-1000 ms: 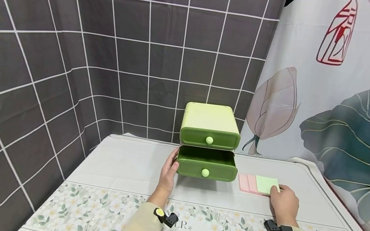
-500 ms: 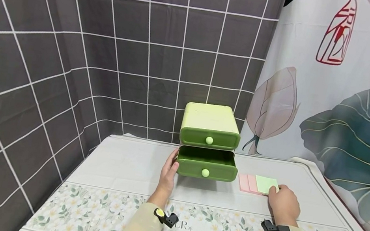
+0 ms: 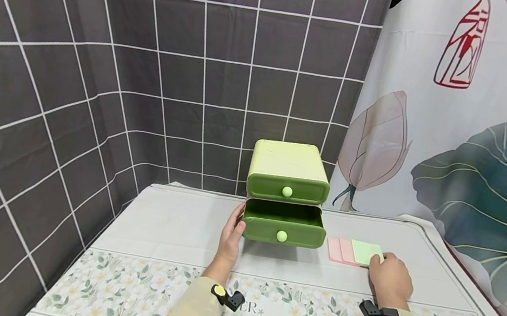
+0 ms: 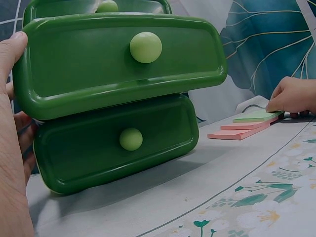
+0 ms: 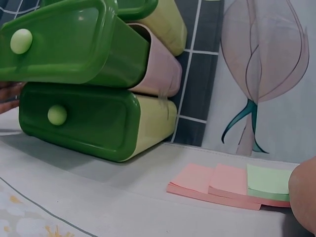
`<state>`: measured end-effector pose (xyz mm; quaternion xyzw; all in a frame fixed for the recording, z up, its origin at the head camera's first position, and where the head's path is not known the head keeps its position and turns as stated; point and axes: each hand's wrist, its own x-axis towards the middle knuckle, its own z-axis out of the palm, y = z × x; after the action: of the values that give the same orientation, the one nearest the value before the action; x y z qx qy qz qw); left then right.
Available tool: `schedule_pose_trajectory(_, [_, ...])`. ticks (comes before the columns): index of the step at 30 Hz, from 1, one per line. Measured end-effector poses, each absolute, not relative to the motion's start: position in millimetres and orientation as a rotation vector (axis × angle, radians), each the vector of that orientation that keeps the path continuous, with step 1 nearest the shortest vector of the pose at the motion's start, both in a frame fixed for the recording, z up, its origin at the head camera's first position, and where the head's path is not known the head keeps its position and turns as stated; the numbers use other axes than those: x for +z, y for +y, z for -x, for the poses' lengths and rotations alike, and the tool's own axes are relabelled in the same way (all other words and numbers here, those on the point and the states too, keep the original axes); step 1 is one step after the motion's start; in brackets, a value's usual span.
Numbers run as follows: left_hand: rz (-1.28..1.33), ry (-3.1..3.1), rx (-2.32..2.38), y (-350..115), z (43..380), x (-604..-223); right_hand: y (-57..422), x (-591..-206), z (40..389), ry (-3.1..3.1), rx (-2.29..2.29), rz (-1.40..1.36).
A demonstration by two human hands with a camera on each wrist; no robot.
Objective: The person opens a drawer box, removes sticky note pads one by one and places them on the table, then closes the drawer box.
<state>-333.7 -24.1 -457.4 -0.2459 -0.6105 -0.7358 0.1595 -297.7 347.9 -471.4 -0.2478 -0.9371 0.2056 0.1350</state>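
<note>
A small green drawer cabinet [image 3: 288, 160] stands at the back of the table, its middle drawer [image 3: 282, 233] pulled out. My left hand [image 3: 229, 239] grips the cabinet's left side, thumb at the pulled drawer's front edge and fingers along the side. Inside, the visible part of that drawer is bare. To the right lie pink sticky notes [image 3: 338, 250] in overlapping pads, with a green sticky note pad [image 3: 364, 251] on top. My right hand [image 3: 391, 279] pinches the right end of the pads, thumb on the green one; its other fingers are mostly hidden in the head view.
Below the middle drawer, the bottom drawer [image 4: 116, 143] is pushed in, as is the top drawer [image 3: 273, 188]. A white tablecloth [image 3: 174, 228] with a floral band covers the table. Dark grid cloth [image 3: 220, 82] and a printed curtain [image 3: 383, 144] hang close behind.
The right hand shifts only slightly at the sticky notes. Left hand, cabinet and drawers stay in place.
</note>
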Motion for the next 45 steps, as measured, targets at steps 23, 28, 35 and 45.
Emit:
schedule_pose_trajectory(23, [0.700,-1.761,-2.077,-24,334,-458,349,-474,300,-2.685,0.634,0.755])
schedule_pose_trajectory(28, [0.700,-1.759,-2.082,-24,335,-458,347,-474,299,-2.656,0.669,0.750])
schedule_pose_trajectory(35, [0.684,-1.759,-2.076,-24,334,-457,341,-479,306,-2.244,0.842,0.611])
schedule_pose_trajectory(45, [0.688,-1.727,-2.087,-20,334,-458,304,-477,318,-1.860,1.115,0.264])
